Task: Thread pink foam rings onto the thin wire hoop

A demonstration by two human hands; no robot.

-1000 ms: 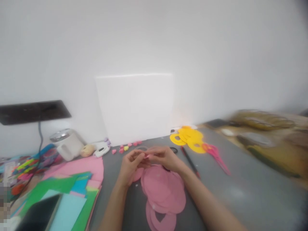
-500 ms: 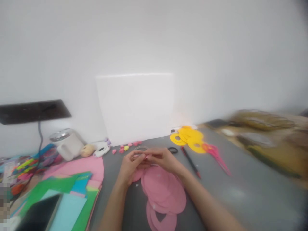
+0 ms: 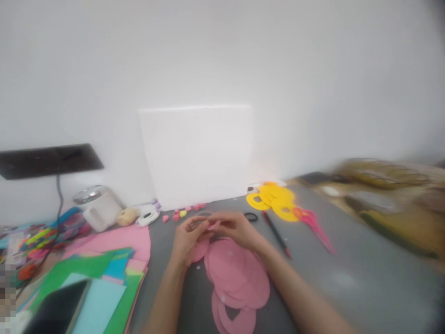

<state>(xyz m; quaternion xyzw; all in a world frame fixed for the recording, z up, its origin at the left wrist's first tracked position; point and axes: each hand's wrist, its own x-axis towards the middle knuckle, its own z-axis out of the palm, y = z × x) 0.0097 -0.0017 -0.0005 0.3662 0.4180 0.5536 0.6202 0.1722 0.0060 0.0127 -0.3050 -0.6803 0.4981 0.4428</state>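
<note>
Over the grey table point(image 3: 347, 241), my left hand point(image 3: 189, 236) and my right hand point(image 3: 236, 228) meet fingertip to fingertip. Both pinch a small pink paper piece point(image 3: 214, 225) between them. Another pink round piece point(image 3: 200, 250) lies under or beside my left hand. Just below the hands spreads a pile of pink paper rounds point(image 3: 232, 273), and a pink ring with a cut-out hole point(image 3: 243, 324) sits at its lower end. Behind my fingers shows part of a clear ring-shaped item point(image 3: 204, 213), partly hidden.
Yellow paper rings point(image 3: 278, 199), pink scissors point(image 3: 314, 227), a dark pencil point(image 3: 277, 234) and a black ring point(image 3: 251, 216) lie right. A white board point(image 3: 201, 157) leans behind small beads point(image 3: 182, 214). Coloured sheets point(image 3: 100, 292), a phone point(image 3: 57, 308) and a white mug point(image 3: 100, 211) are left.
My fingers have shifted slightly, and more of the small pink piece between them shows. The rest of the table looks the same.
</note>
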